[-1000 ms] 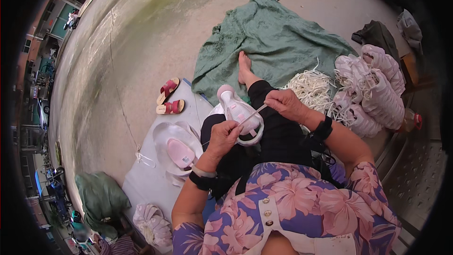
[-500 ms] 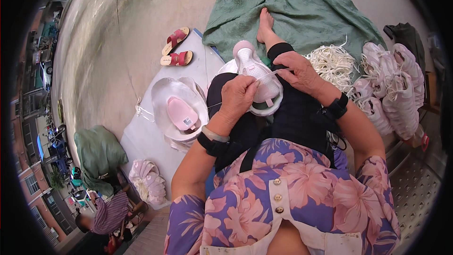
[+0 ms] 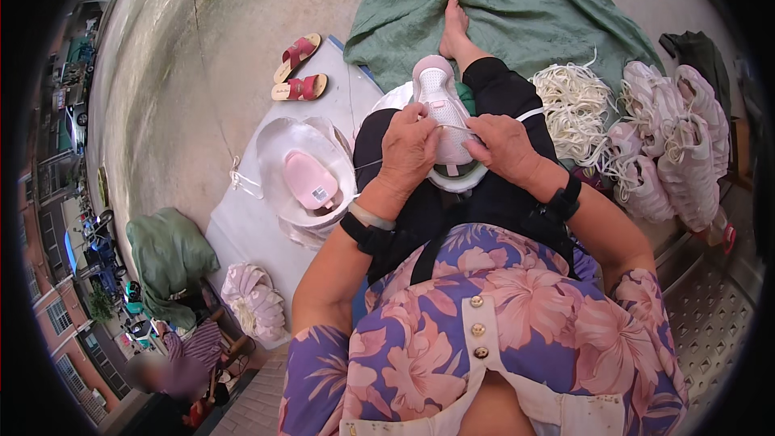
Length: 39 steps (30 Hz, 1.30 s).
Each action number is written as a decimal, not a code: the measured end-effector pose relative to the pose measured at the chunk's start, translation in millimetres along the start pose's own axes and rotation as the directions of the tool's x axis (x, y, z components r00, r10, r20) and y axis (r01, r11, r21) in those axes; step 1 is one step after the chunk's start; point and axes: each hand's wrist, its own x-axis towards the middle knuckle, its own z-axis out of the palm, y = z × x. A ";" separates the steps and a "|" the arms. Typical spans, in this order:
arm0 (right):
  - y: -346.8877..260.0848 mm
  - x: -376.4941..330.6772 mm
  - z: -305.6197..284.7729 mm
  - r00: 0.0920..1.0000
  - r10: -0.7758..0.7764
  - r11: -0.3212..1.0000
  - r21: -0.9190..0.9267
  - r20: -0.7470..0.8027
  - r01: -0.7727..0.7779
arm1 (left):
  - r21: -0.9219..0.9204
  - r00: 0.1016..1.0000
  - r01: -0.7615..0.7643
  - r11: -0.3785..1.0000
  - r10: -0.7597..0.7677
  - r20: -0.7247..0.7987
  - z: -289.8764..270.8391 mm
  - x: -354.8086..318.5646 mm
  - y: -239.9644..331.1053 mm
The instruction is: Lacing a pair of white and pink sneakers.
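A white and pale pink sneaker (image 3: 440, 97) lies on my lap, toe pointing away from me. My left hand (image 3: 408, 149) grips its left side with the fingers curled over the upper. My right hand (image 3: 504, 145) holds the right side, fingers closed near the lacing area. A thin white lace (image 3: 529, 115) runs from the shoe past my right hand. Both wrists carry black bands.
A clear plastic bag (image 3: 303, 173) with a pink shoe sits left of my lap on a white sheet (image 3: 242, 226). A heap of white laces (image 3: 573, 105) and several pale sneakers (image 3: 670, 137) lie to the right. Red sandals (image 3: 297, 69) and a green cloth (image 3: 517, 0) lie ahead.
The shoe has come lower onto my lap and both hands have closed in on it. The lace that my right hand held raised earlier now lies close to the shoe.
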 end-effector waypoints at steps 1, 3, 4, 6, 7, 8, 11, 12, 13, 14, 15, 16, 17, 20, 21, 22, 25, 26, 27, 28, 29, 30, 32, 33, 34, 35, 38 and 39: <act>1.8 -0.5 -1.3 1.000 0.003 1.000 0.002 -0.002 -0.003 | -0.002 1.000 -0.007 1.000 0.007 0.011 -0.5 0.3 1.3; 7.1 1.9 -5.7 0.998 0.059 0.989 0.138 -0.020 -0.056 | -0.005 1.000 -0.001 1.000 0.001 0.018 -2.4 0.3 4.0; 4.3 6.6 -8.1 0.993 -0.022 0.984 0.171 -0.116 0.041 | -0.006 1.000 0.007 1.000 -0.007 0.020 -4.1 1.0 3.8; -0.8 17.8 -17.1 0.982 -0.095 0.976 0.177 -0.163 0.123 | 0.042 0.999 -0.044 0.998 0.043 0.020 -8.5 3.1 5.3; -2.3 22.2 -20.0 0.964 -0.166 0.964 0.170 -0.207 0.202 | 0.082 0.995 -0.097 0.992 0.095 0.019 -11.3 6.5 9.0; -4.2 26.4 -19.1 0.963 -0.143 0.937 0.282 -0.227 0.205 | 0.080 0.995 -0.101 0.992 0.099 0.027 -13.6 10.2 12.8; -12.5 36.1 -16.8 1.000 0.027 0.817 0.576 0.014 -0.030 | 0.123 0.977 -0.210 0.970 0.205 0.050 -17.3 17.0 18.1; -11.3 38.9 -18.8 0.999 0.030 0.815 0.579 0.013 -0.032 | 0.161 0.974 -0.224 0.961 0.217 0.062 -15.8 17.8 15.3; -8.7 42.2 -20.7 0.998 0.018 0.816 0.576 0.067 -0.053 | 0.196 0.971 -0.238 0.951 0.228 0.076 -14.6 18.9 13.5; -6.0 44.9 -21.8 0.993 0.006 0.816 0.573 0.120 -0.074 | 0.194 0.971 -0.238 0.952 0.226 0.083 -14.2 19.3 11.6; -2.7 45.3 -22.7 0.993 0.011 0.813 0.577 0.121 -0.080 | 0.203 0.969 -0.242 0.949 0.225 0.102 -14.4 19.7 9.5; 1.6 44.6 -25.1 0.988 0.010 0.819 0.566 0.156 -0.097 | 0.212 0.966 -0.248 0.945 0.227 0.120 -14.3 21.6 8.8; 5.6 43.9 -25.8 0.982 0.008 0.824 0.554 0.190 -0.114 | 0.208 0.966 -0.250 0.946 0.227 0.127 -13.3 23.4 8.2; 17.0 42.7 -14.2 0.994 0.083 0.859 0.501 0.064 -0.104 | 0.126 0.991 -0.136 0.983 0.134 0.027 -7.5 27.5 2.1; 19.9 43.1 -12.4 0.989 0.144 0.908 0.393 0.028 -0.143 | 0.109 0.996 -0.086 0.990 0.086 0.004 -1.8 26.9 -4.9; 21.3 43.1 -8.2 0.988 0.152 0.913 0.385 -0.008 -0.137 | 0.093 0.999 -0.036 0.995 0.037 -0.017 1.2 27.6 -8.2; 24.4 43.4 2.0 0.983 0.181 0.915 0.375 -0.044 -0.152 | 0.039 0.999 0.021 0.999 -0.020 -0.025 8.7 27.7 -14.0; 25.3 42.8 3.3 0.982 0.187 0.912 0.378 -0.042 -0.157 | 0.038 1.000 0.022 0.999 -0.021 -0.018 10.0 27.9 -14.5; 26.3 42.2 4.2 0.982 0.178 0.917 0.373 -0.056 -0.145 | 0.041 1.000 0.017 0.999 -0.017 -0.014 10.9 28.0 -15.1; 26.9 42.4 4.4 0.983 0.168 0.921 0.367 -0.070 -0.131 | 0.046 1.000 0.012 0.999 -0.011 -0.011 11.2 28.4 -15.4; 27.4 42.7 4.1 0.983 0.171 0.919 0.370 -0.070 -0.134 | 0.046 1.000 0.012 0.999 -0.012 -0.007 12.2 28.6 -15.7; 27.8 43.1 3.5 0.984 0.165 0.921 0.367 -0.064 -0.130 | 0.063 1.000 -0.001 0.998 0.002 -0.017 13.2 28.8 -15.7; 28.4 43.8 4.8 0.985 0.160 0.921 0.367 -0.059 -0.128 | 0.080 1.000 -0.015 0.997 0.017 -0.024 15.3 28.5 -14.9; 28.3 44.4 6.5 0.984 0.157 0.928 0.352 -0.081 -0.119 | 0.100 0.999 -0.026 0.995 0.030 -0.043 16.6 28.3 -14.3; 28.1 44.9 8.1 0.983 0.153 0.935 0.336 -0.103 -0.111 | 0.119 0.997 -0.036 0.992 0.043 -0.063 17.9 27.8 -14.0; 27.6 45.5 9.6 0.983 0.155 0.935 0.337 -0.103 -0.112 | 0.119 0.997 -0.036 0.992 0.043 -0.061 18.8 27.7 -14.1; 25.2 48.0 13.1 0.979 0.133 0.961 0.263 -0.152 -0.090 | 0.125 0.996 -0.043 0.991 0.053 -0.076 21.1 27.6 -15.1; 24.5 48.8 13.7 0.981 0.116 0.973 0.219 -0.155 -0.080 | 0.121 0.996 -0.021 0.992 0.031 -0.080 21.9 27.2 -15.1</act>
